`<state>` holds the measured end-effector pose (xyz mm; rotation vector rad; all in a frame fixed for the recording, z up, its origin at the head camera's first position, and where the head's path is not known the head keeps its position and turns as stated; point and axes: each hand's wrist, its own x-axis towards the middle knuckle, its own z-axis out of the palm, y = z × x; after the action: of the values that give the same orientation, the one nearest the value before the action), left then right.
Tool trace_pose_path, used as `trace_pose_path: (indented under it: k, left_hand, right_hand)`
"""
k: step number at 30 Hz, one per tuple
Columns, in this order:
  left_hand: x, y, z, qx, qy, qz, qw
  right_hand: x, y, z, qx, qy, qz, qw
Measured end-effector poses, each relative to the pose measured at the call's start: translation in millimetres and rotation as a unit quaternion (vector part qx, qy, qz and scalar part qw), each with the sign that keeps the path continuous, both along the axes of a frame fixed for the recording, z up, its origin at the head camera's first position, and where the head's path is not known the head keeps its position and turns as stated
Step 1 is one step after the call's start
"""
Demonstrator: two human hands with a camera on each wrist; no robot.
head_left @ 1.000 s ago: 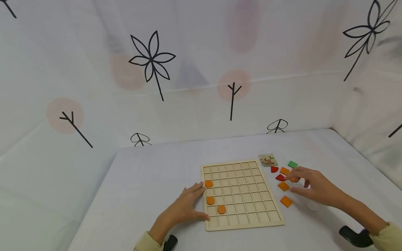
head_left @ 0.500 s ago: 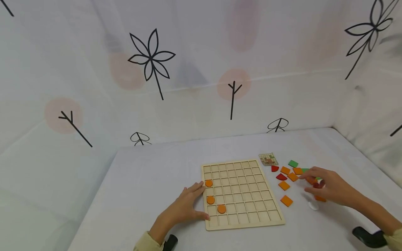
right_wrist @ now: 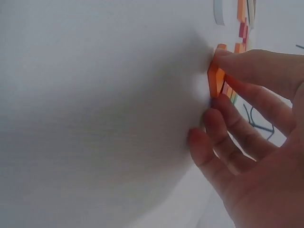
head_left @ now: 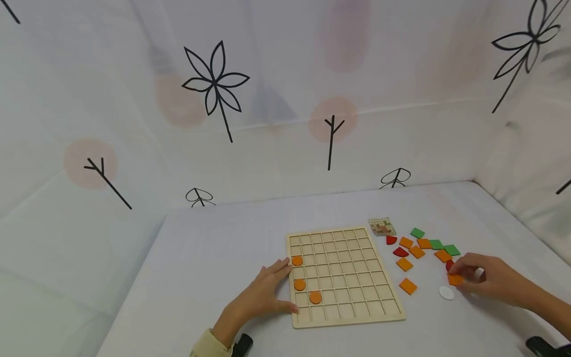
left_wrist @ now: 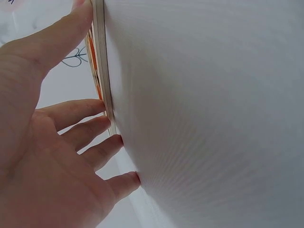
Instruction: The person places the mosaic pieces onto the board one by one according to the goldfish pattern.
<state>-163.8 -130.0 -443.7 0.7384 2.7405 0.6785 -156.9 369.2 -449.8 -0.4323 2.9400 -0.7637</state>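
A pale wooden grid board [head_left: 339,277] lies flat on the white table. Three orange discs sit in its left part, one of them the nearest disc [head_left: 315,297]. My left hand [head_left: 262,292] rests along the board's left side with fingers spread. In the left wrist view the fingertips [left_wrist: 111,121] touch the board's edge [left_wrist: 100,57] and the tabletop. To the right of the board, my right hand [head_left: 492,278] pinches an orange square tile [head_left: 455,279] between thumb and index finger. The right wrist view shows this tile [right_wrist: 216,73] at the table surface, the other fingers loosely bent.
Between the board and my right hand lie several orange square tiles [head_left: 408,286], green tiles [head_left: 417,233] and red quarter-round pieces [head_left: 400,252]. A white disc [head_left: 446,293] is near my right thumb. A small patterned card [head_left: 381,226] lies by the board's far right corner.
My right hand has moved rightward over the loose pieces, uncovering green and orange tiles and the white disc, and now pinches an orange tile. The left hand has stayed put.
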Motion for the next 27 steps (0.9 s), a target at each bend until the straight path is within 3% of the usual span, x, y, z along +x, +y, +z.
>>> trace_pose_path:
  k: [4, 14, 22, 27]
  left_hand:
    - [1.2, -0.2, 0.0, 0.001, 0.002, -0.001, 1.0000]
    - [0.1, 1.0, -1.6, -0.004, 0.001, 0.002, 1.0000]
    - [-0.5, 0.2, -3.6, -0.004, 0.001, 0.002, 1.0000]
    - [-0.2, -0.3, -3.5, -0.002, 0.002, 0.001, 1.0000]
  right_hand:
    - [2.0, -1.2, 1.1, 0.011, -0.011, -0.007, 0.9999]
    - [3.8, -4.7, -1.1, 0.009, 0.013, -0.007, 0.9999]
    - [0.5, -10.3, -3.9, -0.014, 0.092, -0.023, 0.9954]
    - [-4.8, -13.0, -1.9, 0.001, 0.093, -0.040, 0.9948]
